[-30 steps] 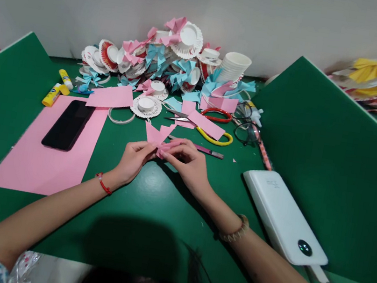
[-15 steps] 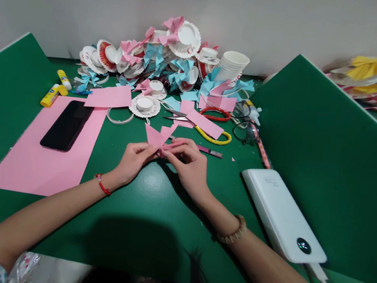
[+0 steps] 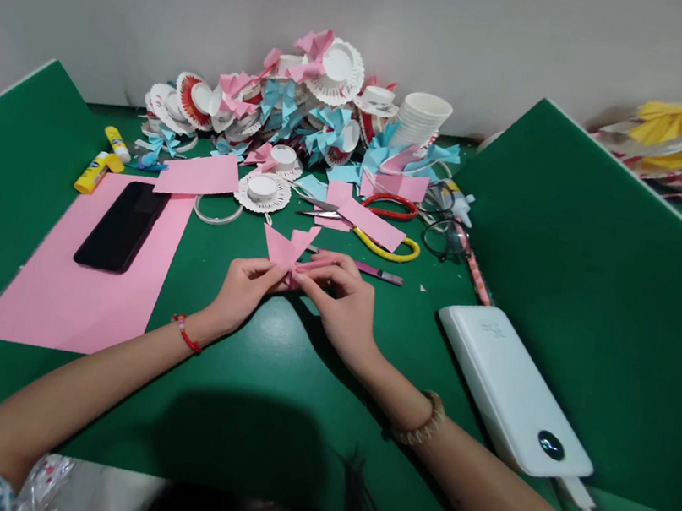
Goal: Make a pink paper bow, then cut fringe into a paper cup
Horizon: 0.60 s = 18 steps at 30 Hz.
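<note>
A small folded pink paper piece [image 3: 288, 246] with two pointed tips sits at the middle of the green table [image 3: 273, 365]. My left hand [image 3: 242, 290] pinches its lower left part. My right hand [image 3: 344, 300] pinches its right side, where the paper is pleated under my fingers. Both hands rest low on the table and touch each other at the paper. Just behind my right hand lies a thin pink-handled knife [image 3: 377, 272].
A black phone [image 3: 122, 225] lies on a large pink sheet [image 3: 80, 285] at left, glue sticks [image 3: 98, 168] behind it. Scissors [image 3: 377, 225], pink paper strips, glasses [image 3: 446, 239] and a pile of paper-cup crafts [image 3: 298, 112] lie behind. A white power bank [image 3: 513, 388] is at right. Green partitions [image 3: 599, 285] flank both sides.
My right fingers have shifted slightly along the pleated paper; the hands and the paper stay in nearly the same place.
</note>
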Each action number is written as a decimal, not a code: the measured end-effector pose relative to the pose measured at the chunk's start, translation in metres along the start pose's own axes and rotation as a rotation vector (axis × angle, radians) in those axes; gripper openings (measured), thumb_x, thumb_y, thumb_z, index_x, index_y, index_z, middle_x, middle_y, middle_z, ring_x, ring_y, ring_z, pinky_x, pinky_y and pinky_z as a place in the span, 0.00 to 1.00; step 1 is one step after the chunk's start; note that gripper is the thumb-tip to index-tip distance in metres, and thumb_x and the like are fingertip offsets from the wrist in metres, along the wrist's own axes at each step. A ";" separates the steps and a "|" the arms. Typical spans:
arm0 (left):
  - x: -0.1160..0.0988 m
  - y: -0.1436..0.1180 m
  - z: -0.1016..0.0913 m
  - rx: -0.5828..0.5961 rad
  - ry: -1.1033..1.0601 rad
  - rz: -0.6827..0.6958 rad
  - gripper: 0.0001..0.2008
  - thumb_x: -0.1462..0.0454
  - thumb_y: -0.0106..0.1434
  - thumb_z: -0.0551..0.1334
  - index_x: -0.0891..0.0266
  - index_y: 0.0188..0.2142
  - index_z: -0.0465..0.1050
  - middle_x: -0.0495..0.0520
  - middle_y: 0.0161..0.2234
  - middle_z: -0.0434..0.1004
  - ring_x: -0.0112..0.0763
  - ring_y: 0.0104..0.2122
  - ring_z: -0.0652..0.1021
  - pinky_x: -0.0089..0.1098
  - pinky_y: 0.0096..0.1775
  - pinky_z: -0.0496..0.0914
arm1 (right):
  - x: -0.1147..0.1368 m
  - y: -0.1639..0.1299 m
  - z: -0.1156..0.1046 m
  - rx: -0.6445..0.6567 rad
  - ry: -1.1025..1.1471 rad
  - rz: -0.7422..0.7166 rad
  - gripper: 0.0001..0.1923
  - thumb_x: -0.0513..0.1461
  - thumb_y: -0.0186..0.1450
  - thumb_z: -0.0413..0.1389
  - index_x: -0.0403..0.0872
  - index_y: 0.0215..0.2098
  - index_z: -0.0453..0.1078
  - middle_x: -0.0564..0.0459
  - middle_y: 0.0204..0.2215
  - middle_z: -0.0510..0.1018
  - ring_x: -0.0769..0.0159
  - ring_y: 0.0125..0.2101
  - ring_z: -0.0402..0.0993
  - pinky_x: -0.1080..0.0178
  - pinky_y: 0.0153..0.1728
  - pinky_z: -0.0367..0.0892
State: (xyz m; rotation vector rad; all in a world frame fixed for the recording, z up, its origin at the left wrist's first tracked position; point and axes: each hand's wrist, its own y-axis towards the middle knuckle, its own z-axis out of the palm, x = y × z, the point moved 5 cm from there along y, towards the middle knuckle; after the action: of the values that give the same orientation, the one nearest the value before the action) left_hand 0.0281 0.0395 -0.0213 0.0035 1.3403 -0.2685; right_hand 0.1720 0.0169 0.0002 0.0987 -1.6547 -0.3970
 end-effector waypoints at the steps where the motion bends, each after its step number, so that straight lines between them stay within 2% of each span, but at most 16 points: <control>1: 0.000 0.000 0.000 0.000 0.005 0.000 0.14 0.54 0.49 0.70 0.65 0.22 0.79 0.49 0.24 0.78 0.23 0.28 0.75 0.26 0.35 0.71 | -0.001 0.000 0.000 0.002 0.002 0.006 0.03 0.35 0.56 0.63 0.48 0.24 0.77 0.50 0.31 0.76 0.60 0.41 0.72 0.57 0.39 0.70; 10: 0.001 0.001 0.001 0.005 0.036 -0.014 0.13 0.56 0.50 0.70 0.65 0.24 0.79 0.51 0.25 0.80 0.24 0.28 0.77 0.27 0.36 0.72 | -0.002 0.000 0.000 0.015 -0.029 0.019 0.03 0.35 0.55 0.64 0.48 0.24 0.77 0.48 0.33 0.75 0.60 0.42 0.72 0.60 0.34 0.71; 18: 0.001 0.001 0.002 0.013 -0.004 -0.024 0.12 0.56 0.48 0.71 0.65 0.24 0.79 0.50 0.25 0.80 0.23 0.27 0.77 0.26 0.36 0.72 | 0.001 -0.001 -0.001 -0.013 -0.067 -0.025 0.04 0.34 0.56 0.64 0.48 0.23 0.77 0.49 0.32 0.75 0.60 0.42 0.73 0.60 0.35 0.71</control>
State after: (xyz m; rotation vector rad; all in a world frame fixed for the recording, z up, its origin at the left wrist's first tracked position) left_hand 0.0306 0.0400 -0.0215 -0.0024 1.3352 -0.2974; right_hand 0.1727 0.0155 0.0013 0.0969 -1.7177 -0.4341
